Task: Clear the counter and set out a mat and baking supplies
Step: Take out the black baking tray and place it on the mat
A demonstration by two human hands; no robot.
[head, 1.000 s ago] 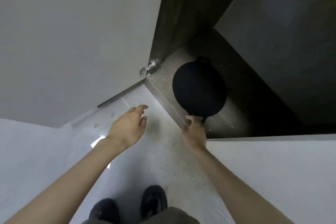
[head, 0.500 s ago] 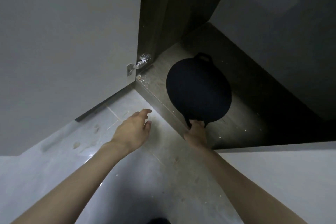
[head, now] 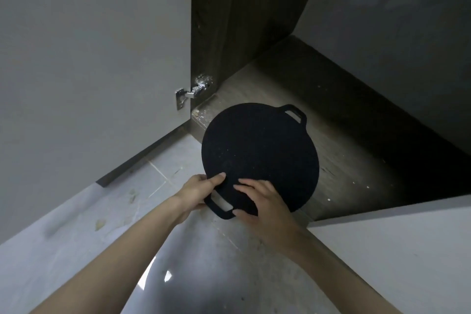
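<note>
A round black griddle pan [head: 260,150] with a loop handle at each end hangs over the front edge of a low open cabinet. My left hand [head: 197,190] grips its near left rim beside the near handle, thumb on top. My right hand [head: 265,201] holds the near rim to the right of that handle, fingers spread on the pan's top face. The far handle [head: 293,116] points into the cabinet.
The cabinet's wooden floor [head: 344,160] is dusty and dark toward the back right. An open grey door [head: 89,58] stands on the left on a metal hinge [head: 190,94]. Another grey door edge [head: 395,237] lies at the right. A light tiled floor [head: 127,211] is below.
The pan has come forward out of the cabinet toward me. My left hand, free before, now grips its rim, and my right hand has shifted onto the pan's top.
</note>
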